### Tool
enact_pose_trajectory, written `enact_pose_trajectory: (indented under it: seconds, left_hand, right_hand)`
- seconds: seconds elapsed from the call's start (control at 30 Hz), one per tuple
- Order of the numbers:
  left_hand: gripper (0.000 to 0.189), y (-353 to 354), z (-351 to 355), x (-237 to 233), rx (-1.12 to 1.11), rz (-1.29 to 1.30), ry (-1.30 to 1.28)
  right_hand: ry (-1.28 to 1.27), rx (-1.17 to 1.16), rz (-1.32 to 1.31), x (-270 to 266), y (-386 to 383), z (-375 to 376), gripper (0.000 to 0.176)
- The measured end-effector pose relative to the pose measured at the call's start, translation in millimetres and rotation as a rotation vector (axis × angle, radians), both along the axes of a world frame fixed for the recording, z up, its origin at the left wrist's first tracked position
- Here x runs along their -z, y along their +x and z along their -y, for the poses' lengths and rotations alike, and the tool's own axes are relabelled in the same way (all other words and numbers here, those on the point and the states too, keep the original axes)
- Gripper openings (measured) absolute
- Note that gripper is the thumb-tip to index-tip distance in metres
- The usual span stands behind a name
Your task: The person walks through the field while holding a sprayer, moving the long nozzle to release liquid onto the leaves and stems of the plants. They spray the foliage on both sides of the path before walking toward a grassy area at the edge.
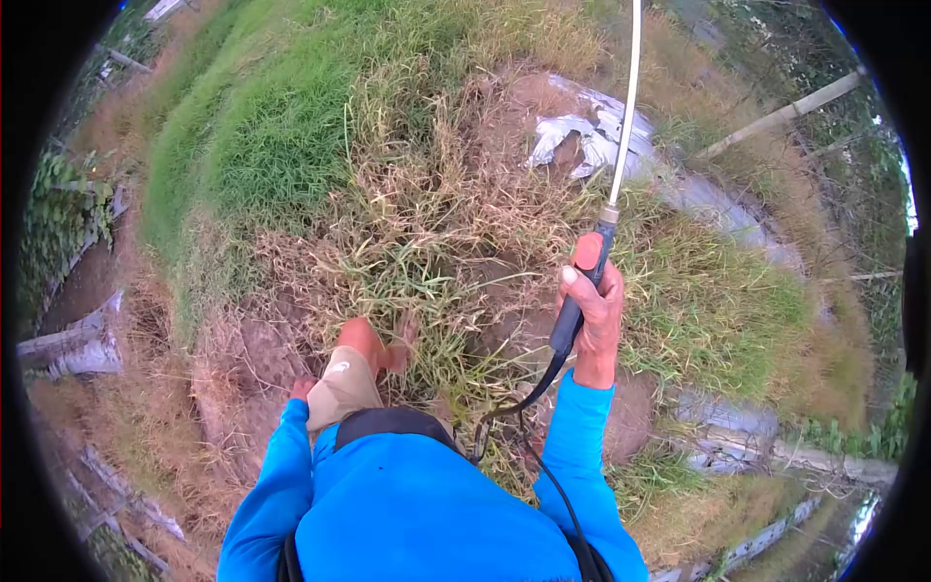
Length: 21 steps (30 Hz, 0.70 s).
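In my right hand [599,315] is the black handle of a sprayer wand [626,121], its pale lance pointing forward and up out of view. My fingers are wrapped round the grip, with the thumb on top. From the handle's lower end a black hose [538,386] curves back toward my waist. Low beside my beige shorts [341,390] hangs my left hand [303,389], mostly hidden by the sleeve and leg, so its fingers do not show clearly. Dark straps run along the sides of my blue shirt [427,504].
Dry and green grass [417,281] covers the ground around my bare leg. Torn silvery plastic sheeting [611,136] lies ahead to the right. Wooden poles [786,114] and leafy plants stand at the right edge. Thick green grass [276,145] grows ahead to the left.
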<state>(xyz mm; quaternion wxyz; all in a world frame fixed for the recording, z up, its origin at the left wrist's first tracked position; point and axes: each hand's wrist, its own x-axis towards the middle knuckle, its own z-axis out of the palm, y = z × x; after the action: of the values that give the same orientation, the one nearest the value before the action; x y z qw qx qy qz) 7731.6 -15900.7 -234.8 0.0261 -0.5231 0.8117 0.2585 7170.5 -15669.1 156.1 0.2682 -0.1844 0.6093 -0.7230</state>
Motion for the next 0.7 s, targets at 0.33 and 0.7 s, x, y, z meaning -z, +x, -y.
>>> enact_pose_trajectory:
  seconds: [0.33,0.7]
  left_hand:
    - [0.016,-89,146,115,0.638,0.062,0.145]
    - [0.026,-351,347,-2,-0.422,-0.533,1.052]
  right_hand:
    - [-0.277,0.269,-0.308,-73,-136,147,0.024]
    - [-0.504,0.111,-0.259,-139,-234,310,0.032]
